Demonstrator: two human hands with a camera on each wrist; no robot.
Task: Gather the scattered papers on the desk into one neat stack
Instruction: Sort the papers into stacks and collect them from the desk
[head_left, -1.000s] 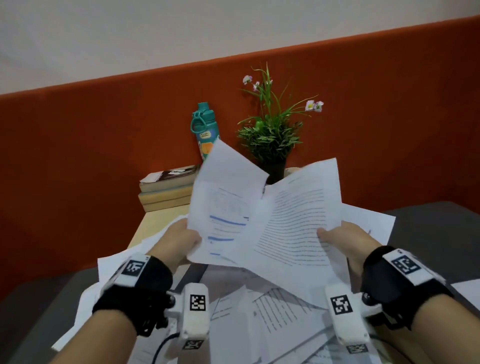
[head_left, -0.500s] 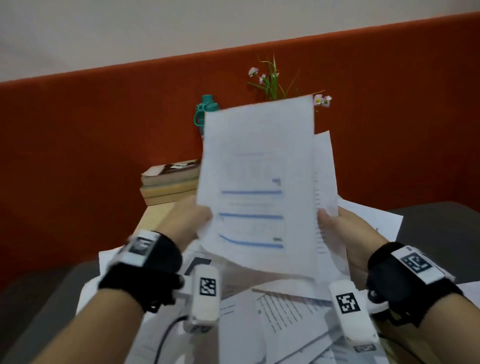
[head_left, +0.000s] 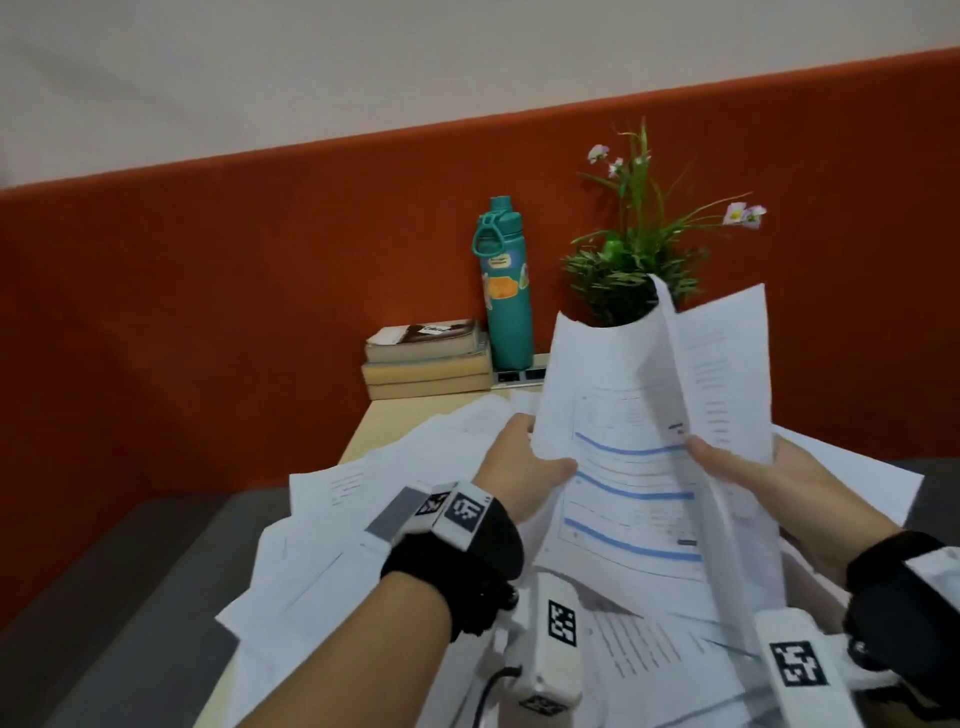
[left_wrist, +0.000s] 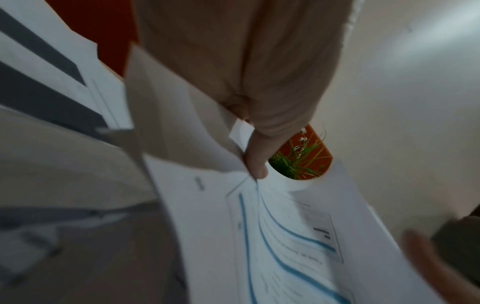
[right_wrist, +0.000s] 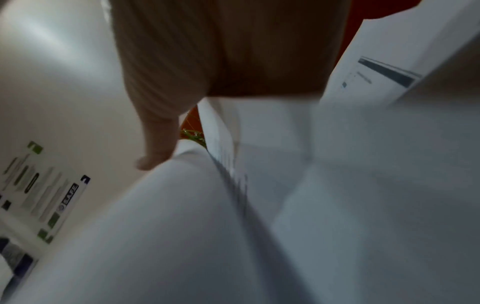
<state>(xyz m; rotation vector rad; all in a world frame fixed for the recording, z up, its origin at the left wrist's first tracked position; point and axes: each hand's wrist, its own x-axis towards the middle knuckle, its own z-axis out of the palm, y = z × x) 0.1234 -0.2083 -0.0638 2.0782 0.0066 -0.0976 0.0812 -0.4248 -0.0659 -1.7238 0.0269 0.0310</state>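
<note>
Papers being held upright between both hands above the desk: left hand pinching the left edge of the blue-lined sheet, right hand gripping the right edge with a second sheet behind it. Long axis running up and away, tops curling toward the potted plant. Loose sheets lying scattered directly below, slightly nearer the left hand.

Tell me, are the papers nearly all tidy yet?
Not yet. Done: no neat stack shows. In hand: the left hand and right hand grip a few sheets, fanned and uneven. Left: many loose papers sprawl over the desk, to gather and square up.
</note>
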